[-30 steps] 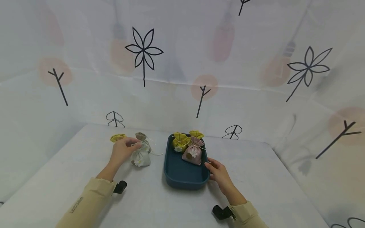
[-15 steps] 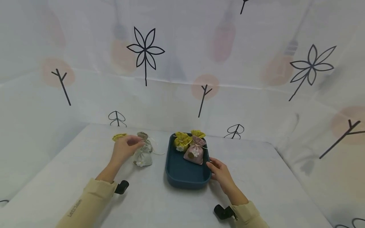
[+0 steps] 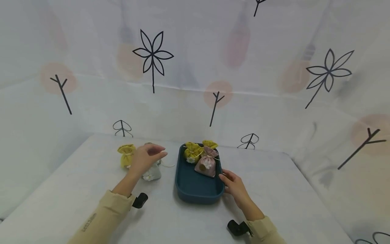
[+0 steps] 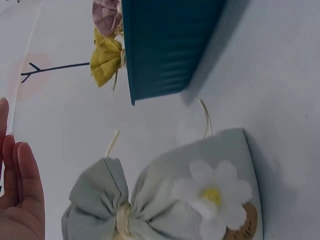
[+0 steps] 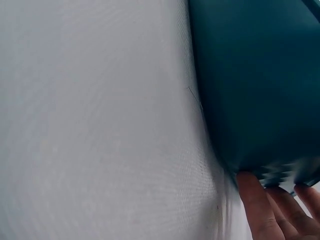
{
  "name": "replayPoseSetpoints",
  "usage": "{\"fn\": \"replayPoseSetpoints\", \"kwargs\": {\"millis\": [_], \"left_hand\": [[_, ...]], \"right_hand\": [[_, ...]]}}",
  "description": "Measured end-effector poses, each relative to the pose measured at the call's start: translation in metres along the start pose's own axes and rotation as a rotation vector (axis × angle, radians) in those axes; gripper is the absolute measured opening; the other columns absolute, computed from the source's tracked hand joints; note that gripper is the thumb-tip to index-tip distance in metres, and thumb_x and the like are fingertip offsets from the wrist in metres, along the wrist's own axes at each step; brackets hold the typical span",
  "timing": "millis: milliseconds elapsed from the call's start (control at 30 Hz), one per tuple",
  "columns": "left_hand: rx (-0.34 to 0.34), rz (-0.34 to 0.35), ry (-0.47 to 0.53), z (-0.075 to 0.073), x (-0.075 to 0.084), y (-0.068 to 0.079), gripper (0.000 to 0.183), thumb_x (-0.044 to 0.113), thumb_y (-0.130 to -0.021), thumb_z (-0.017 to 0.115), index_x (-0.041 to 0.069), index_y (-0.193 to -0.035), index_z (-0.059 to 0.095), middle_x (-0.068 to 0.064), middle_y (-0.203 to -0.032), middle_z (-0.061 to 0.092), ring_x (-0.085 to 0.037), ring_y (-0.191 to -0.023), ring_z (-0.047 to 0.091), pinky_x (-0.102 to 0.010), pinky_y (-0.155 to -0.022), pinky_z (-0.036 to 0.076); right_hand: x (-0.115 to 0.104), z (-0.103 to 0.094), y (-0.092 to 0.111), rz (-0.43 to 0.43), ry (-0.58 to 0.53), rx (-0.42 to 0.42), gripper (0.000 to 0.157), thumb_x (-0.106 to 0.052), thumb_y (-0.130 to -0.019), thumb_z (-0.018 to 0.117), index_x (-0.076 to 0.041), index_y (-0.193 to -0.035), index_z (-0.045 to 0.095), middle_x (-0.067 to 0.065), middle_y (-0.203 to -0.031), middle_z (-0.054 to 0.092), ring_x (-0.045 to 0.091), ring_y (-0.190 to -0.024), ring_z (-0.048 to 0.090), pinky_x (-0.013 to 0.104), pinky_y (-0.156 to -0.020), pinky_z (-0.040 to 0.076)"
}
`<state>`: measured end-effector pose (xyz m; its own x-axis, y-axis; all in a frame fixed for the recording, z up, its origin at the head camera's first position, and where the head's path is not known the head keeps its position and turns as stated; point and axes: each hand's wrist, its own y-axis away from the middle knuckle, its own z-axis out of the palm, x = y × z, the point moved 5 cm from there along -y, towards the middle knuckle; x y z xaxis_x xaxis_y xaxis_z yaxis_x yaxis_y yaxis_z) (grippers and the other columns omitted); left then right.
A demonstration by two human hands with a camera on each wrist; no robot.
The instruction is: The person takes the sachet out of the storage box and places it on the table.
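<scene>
My left hand (image 3: 147,157) is over the pale grey drawstring pouch (image 3: 153,173), its fingers loosely bent with nothing between them. That pouch stands on the table, and a white flower decorates it in the left wrist view. Behind the hand another greyish pouch is mostly hidden. Left of the hand stands a yellow pouch (image 3: 126,160). My right hand (image 3: 236,188) holds the right side of a dark teal tray (image 3: 199,199), thumb at the rim and fingertips against the outer wall. At the tray's far end sit a pink pouch (image 3: 206,166) and two yellow pouches (image 3: 192,152).
A white cloth covers the table (image 3: 262,176), and a printed white curtain (image 3: 182,112) hangs behind and at both sides. A thin pale cord (image 3: 167,165) trails from the pouches toward the tray.
My left hand has let go of the pale grey pouch and moved up and to the right, uncovering more of the yellow pouch. The right hand and tray stay put.
</scene>
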<state>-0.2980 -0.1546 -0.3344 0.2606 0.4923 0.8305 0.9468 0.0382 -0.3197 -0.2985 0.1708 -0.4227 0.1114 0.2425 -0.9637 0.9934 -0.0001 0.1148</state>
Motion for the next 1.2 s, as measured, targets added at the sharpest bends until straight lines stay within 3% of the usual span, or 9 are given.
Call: {"fn": "replayPoseSetpoints", "kwargs": {"millis": [233,500,667,1200], "left_hand": [[-0.037,0.031,0.044,0.016,0.005,-0.006,0.032,0.035,-0.080,0.073,0.010,-0.101,0.070,-0.001,-0.096,0.067,-0.016,-0.087,0.062,-0.033,-0.074,0.051],[-0.046,0.010,0.037,0.034,0.012,-0.012,0.025,0.031,-0.081,0.073,0.014,-0.098,0.071,0.001,-0.095,0.067,-0.015,-0.086,0.062,-0.034,-0.074,0.051],[-0.059,0.045,0.046,0.046,0.019,-0.019,0.025,0.031,-0.080,0.074,0.013,-0.096,0.071,0.001,-0.093,0.067,-0.015,-0.086,0.062,-0.034,-0.073,0.051],[-0.085,0.058,0.099,0.074,0.044,-0.035,0.025,0.026,-0.080,0.075,0.009,-0.098,0.071,-0.002,-0.091,0.068,-0.017,-0.085,0.062,-0.032,-0.072,0.051]], "right_hand": [[-0.003,0.001,0.000,-0.001,0.005,-0.001,0.046,-0.021,-0.095,0.054,0.001,-0.135,0.044,0.026,-0.130,0.047,0.037,-0.112,0.052,0.041,-0.078,0.052],[-0.003,0.001,0.001,-0.007,0.007,-0.009,0.047,-0.023,-0.095,0.055,0.001,-0.134,0.044,0.026,-0.130,0.048,0.037,-0.112,0.052,0.041,-0.078,0.052],[-0.002,0.001,0.001,-0.009,0.004,-0.007,0.047,-0.022,-0.095,0.054,0.001,-0.135,0.044,0.025,-0.129,0.048,0.037,-0.111,0.052,0.040,-0.077,0.052],[-0.003,0.000,0.000,-0.015,0.011,-0.005,0.045,-0.020,-0.096,0.053,0.001,-0.135,0.044,0.026,-0.129,0.048,0.037,-0.111,0.052,0.040,-0.077,0.052]]}}
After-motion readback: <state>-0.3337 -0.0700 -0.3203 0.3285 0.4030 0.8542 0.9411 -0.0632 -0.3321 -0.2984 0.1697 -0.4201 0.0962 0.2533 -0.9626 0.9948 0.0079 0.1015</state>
